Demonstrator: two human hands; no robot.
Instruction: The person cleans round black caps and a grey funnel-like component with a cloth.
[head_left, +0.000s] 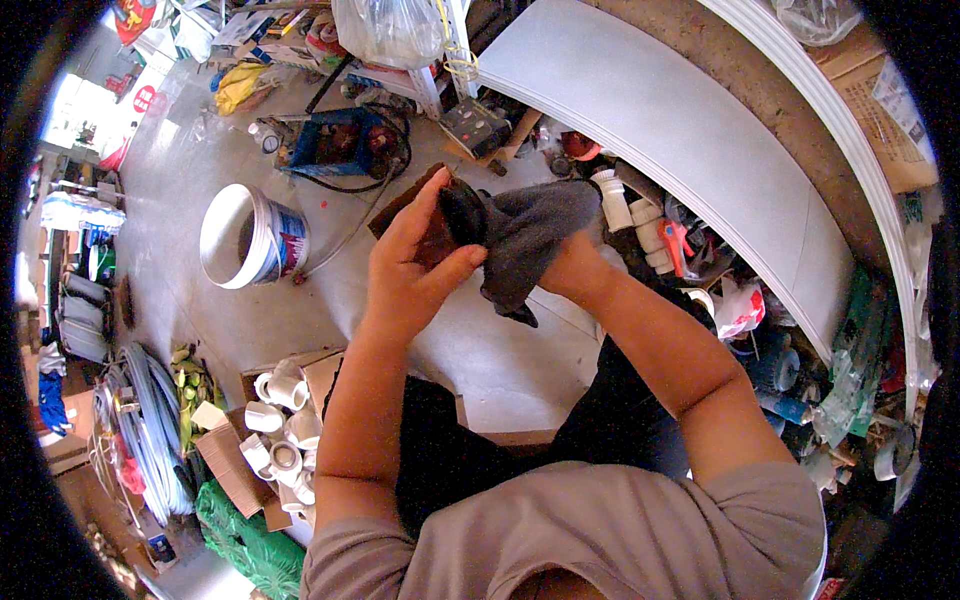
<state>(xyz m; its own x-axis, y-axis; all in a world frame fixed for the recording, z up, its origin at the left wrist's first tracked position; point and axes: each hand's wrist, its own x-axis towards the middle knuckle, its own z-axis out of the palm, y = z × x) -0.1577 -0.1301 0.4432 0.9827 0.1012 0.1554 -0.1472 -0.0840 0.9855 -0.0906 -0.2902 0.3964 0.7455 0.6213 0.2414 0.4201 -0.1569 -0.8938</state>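
My left hand (409, 270) grips a dark object with a rounded black part (461, 214), thumb below it and fingers along its far side. A brown, flat-sided piece (401, 204) shows behind those fingers; I cannot tell whether it belongs to the same object. A dark grey cloth (529, 232) lies against the right side of the black part and drapes downward. My right hand (574, 266) is wrapped in this cloth and holds it, its fingers hidden. Both hands are raised in front of me, above the floor.
A white plastic bucket (255, 236) stands on the floor to the left. Beyond it sits a blue machine (341, 142) with a gauge and black hose. White pipe fittings (285, 454) fill a carton at lower left. Large pale panels (675, 135) curve along the right, beside fittings and a red-handled tool (675, 244).
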